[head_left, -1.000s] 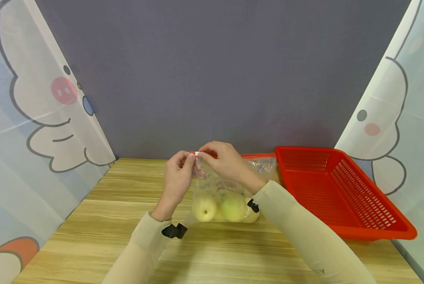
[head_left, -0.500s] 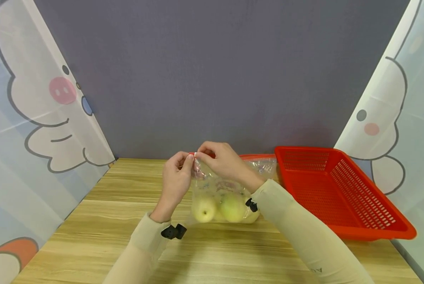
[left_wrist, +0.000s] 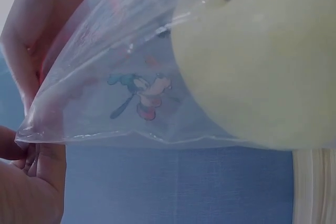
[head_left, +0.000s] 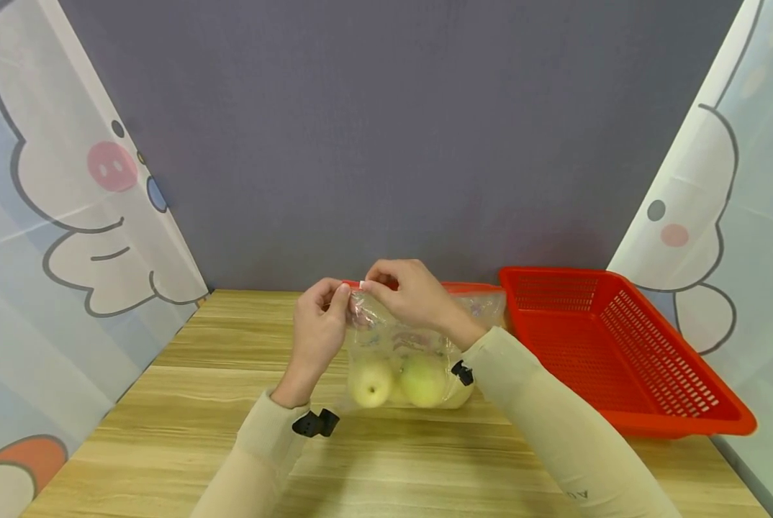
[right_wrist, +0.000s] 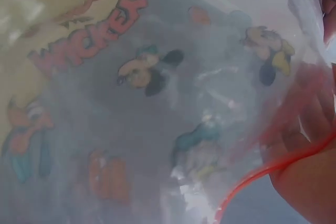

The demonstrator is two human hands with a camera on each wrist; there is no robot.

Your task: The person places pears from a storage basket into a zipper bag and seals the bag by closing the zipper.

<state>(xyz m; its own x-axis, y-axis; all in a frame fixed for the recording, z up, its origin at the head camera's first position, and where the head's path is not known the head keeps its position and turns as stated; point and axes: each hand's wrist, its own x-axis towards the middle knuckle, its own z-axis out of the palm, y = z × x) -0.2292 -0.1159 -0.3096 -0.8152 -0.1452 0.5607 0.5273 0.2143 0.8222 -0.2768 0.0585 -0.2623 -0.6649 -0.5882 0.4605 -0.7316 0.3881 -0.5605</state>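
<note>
A clear zip bag (head_left: 380, 338) printed with cartoon figures stands on the table, with pale yellow-green round fruits (head_left: 423, 381) in its bottom. One fruit (left_wrist: 252, 66) fills much of the left wrist view through the plastic. My left hand (head_left: 317, 327) pinches the bag's upper left corner between thumb and fingers. Close beside it, my right hand (head_left: 415, 295) pinches the white slider (head_left: 363, 285) on the bag's red zip strip (head_left: 471, 288). In the right wrist view that red strip (right_wrist: 262, 170) runs past the curled right fingers (right_wrist: 302, 129).
A red plastic basket (head_left: 626, 360) with perforated walls stands to the right, close to the bag's right edge. Behind the wooden table (head_left: 218, 374) rises a grey panel (head_left: 386, 144), and printed curtains (head_left: 101, 237) hang at both sides.
My right hand has shifted slightly right with the white slider, and more red strip shows between my hands. The left hand still holds the corner, slightly further left. The basket stays put.
</note>
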